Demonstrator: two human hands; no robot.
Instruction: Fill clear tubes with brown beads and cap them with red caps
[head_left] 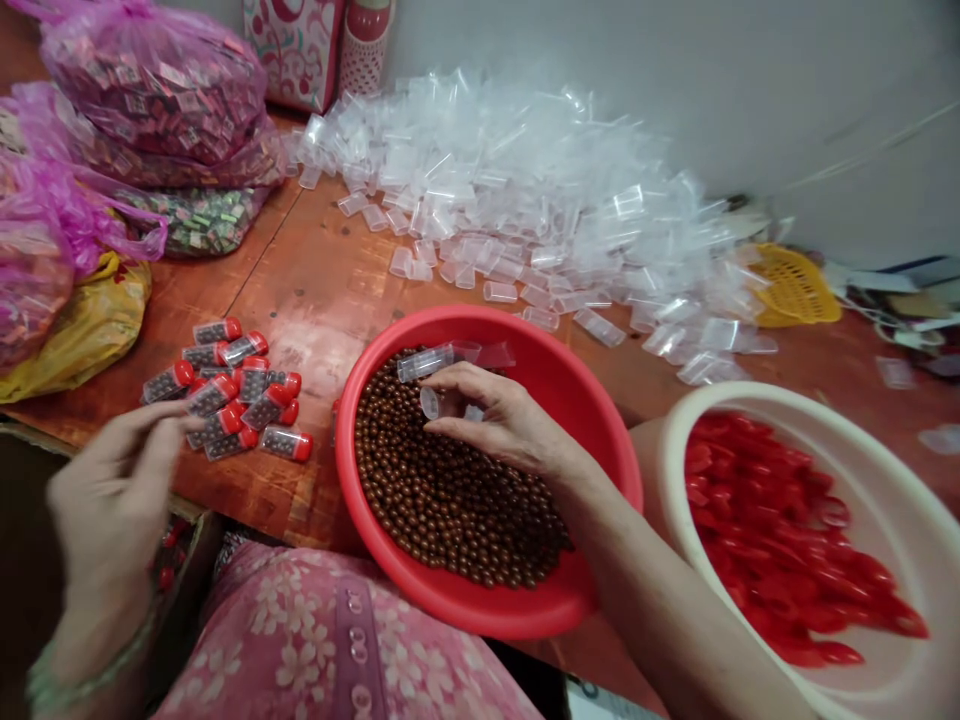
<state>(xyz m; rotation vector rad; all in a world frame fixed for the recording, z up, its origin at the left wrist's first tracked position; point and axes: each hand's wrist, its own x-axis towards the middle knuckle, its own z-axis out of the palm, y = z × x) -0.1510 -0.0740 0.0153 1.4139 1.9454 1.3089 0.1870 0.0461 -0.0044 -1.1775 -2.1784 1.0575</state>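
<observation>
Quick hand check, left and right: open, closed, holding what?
Left hand: blurred by the capped tubes; whether it holds anything cannot be told.
Right hand: closed on a clear tube, over the beads.

- The basin (581, 410) was solid red; the beads (450, 490) in it were dark brown.
- The heaped tubes (525, 190) were colourless and transparent.
- The filled tubes (282, 442) had clear bodies and red caps (304, 446).
- The tub (892, 520) was cream; the lids (765, 540) in it were red.
- The garment (285, 640) was pink with a pale flower print.
- The basket (799, 285) was yellow.
- The bracelet (79, 688) was pale green.
- The tabletop (300, 260) was orange-brown with paler patches.
</observation>
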